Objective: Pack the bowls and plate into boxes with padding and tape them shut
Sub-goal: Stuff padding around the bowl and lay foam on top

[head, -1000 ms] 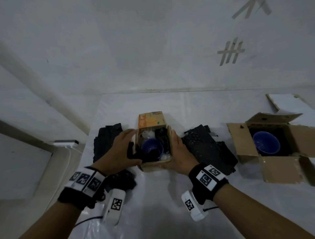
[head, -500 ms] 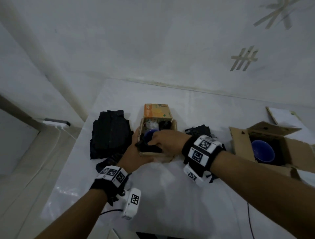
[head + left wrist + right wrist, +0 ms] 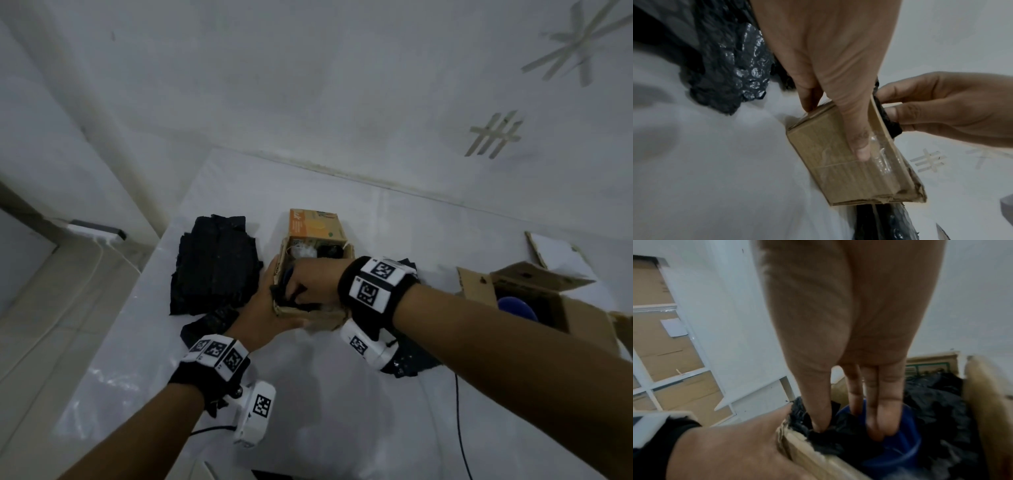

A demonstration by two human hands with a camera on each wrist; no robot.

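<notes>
A small cardboard box [image 3: 318, 318] with an orange flap stands at the middle of the white table. My left hand [image 3: 267, 308] grips its front left corner, thumb lying along the front wall [image 3: 838, 162]. My right hand [image 3: 305, 284] reaches into the box from above. Its thumb presses black padding [image 3: 824, 441] against the near wall while its fingers dip into the blue bowl [image 3: 904, 446], pinching the padding. More black padding fills the far side. A second blue bowl [image 3: 517, 306] sits in an open larger box [image 3: 579, 318] at the right.
A stack of black bubble wrap [image 3: 214, 263] lies left of the small box, and another piece [image 3: 407, 363] lies under my right wrist. A white board [image 3: 561, 257] rests at the back right. A cable [image 3: 459, 411] trails off the front. The table's left edge drops to the floor.
My right hand left the box's right side and went into the box, taking hold of the padding by the bowl. My left hand slid down to the front left corner.
</notes>
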